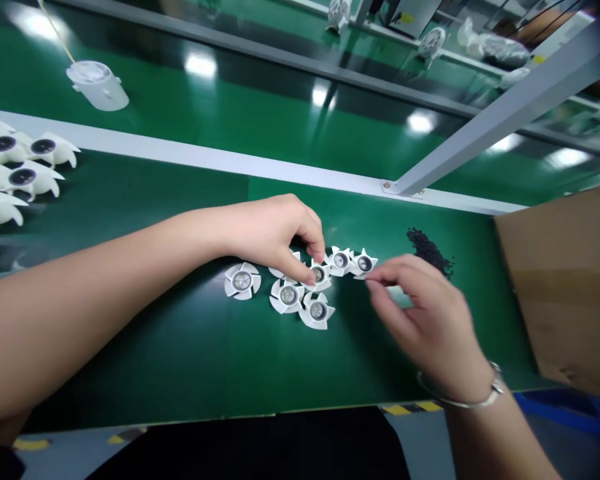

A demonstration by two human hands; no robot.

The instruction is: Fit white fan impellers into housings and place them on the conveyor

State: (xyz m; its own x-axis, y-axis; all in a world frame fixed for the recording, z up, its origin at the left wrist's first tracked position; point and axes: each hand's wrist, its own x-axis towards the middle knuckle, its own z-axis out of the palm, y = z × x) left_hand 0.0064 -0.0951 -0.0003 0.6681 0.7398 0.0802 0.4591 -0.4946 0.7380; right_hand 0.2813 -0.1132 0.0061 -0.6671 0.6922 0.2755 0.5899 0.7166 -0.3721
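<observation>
Your left hand [270, 233] was curled into a pinch on a small white plastic vaned fan [318, 275] amid the cluster on the green conveyor belt [180, 360]. Your right hand [425, 320], half open and holding nothing, lay nearer a second white fan [364, 264], its fingertips just beside it.

Pretty clearly a factory floor, some kind of small-parts assembly line. The long green bench [130, 373] runs across the view, with a second green-topped line [260, 113] at 12 o'clock, both framed in grey metal struts [500, 113] and shining under overhead lights. Rows of identical white plastic fan parts [43, 150] are lined up at 9 o'clock, and a cardboard box [560, 287] sits at 3 o'clock. Yellow-and-black hazard tape [413, 407] marks the edge at 6 o'clock, with a blue bin [555, 407] at about 4 o'clock.
</observation>
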